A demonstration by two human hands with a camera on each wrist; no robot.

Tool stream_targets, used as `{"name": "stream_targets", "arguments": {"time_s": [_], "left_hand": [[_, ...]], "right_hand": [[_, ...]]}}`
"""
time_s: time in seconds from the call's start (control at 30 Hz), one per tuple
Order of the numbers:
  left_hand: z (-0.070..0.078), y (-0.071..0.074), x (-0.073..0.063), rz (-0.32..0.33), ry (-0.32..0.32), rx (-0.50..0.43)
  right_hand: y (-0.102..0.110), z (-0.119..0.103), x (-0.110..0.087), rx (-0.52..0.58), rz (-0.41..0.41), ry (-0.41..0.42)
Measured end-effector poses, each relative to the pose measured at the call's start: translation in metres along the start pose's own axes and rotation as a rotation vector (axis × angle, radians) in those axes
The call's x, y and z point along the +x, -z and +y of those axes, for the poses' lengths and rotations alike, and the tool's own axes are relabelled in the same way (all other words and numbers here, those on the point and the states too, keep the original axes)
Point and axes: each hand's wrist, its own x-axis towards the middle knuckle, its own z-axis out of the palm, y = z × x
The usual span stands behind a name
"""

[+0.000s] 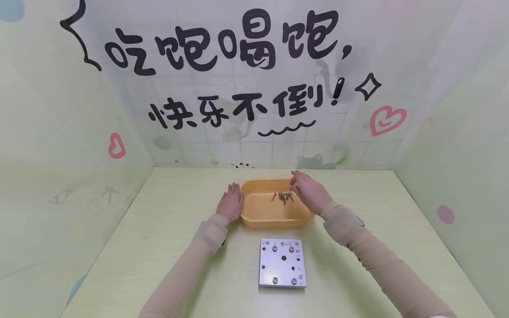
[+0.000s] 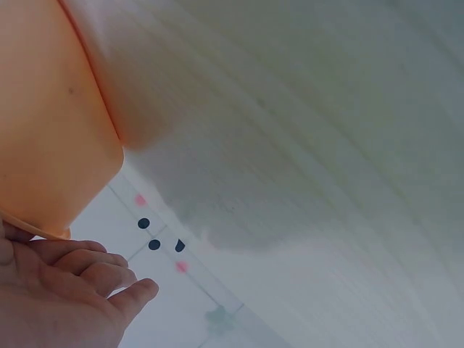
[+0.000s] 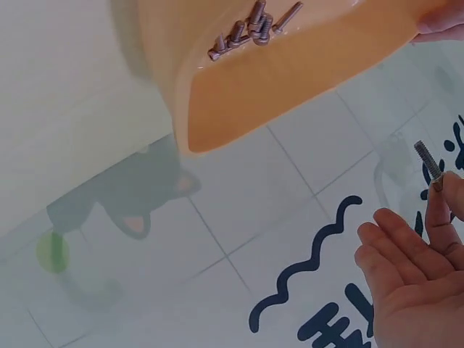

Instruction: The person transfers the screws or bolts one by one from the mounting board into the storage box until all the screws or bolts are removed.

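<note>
An orange plastic tray (image 1: 274,224) stands on the table, with several metal screws (image 1: 284,197) in a loose heap inside it. My right hand (image 1: 312,192) is over the tray's right side. Between its thumb and index finger it pinches a single threaded screw (image 3: 428,159), whose shank points up in the right wrist view; the other fingers are spread out. My left hand (image 1: 231,202) rests against the tray's left side with its fingers extended. In the left wrist view those fingers (image 2: 90,268) lie by the rim; the thumb is out of sight there.
A square metal plate (image 1: 281,264) with holes and several bolts set in it lies on the table in front of the tray. Behind the tabletop (image 1: 171,247) rises a wall curtain (image 1: 254,150) with black writing; more curtain hangs at both sides.
</note>
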Motion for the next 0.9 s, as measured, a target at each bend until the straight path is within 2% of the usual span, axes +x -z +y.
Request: {"name": "stream_targets", "arguments": {"time_s": [0.23, 0.57, 0.73, 0.9], "left_hand": [[0.001, 0.0, 0.0, 0.002, -0.001, 0.003], [0.0, -0.003, 0.002, 0.011, -0.005, 0.0], [0.001, -0.001, 0.001, 0.004, 0.004, 0.003], [0.001, -0.001, 0.001, 0.006, 0.001, -0.001]], "right_hand": [[-0.01, 0.012, 0.011, 0.025, -0.025, -0.033], [-0.029, 0.024, 0.017, -0.01, -0.091, -0.097], [-0.036, 0.027, 0.02, 0.032, -0.1, -0.128], [-0.039, 0.026, 0.023, 0.095, -0.168, -0.163]]}}
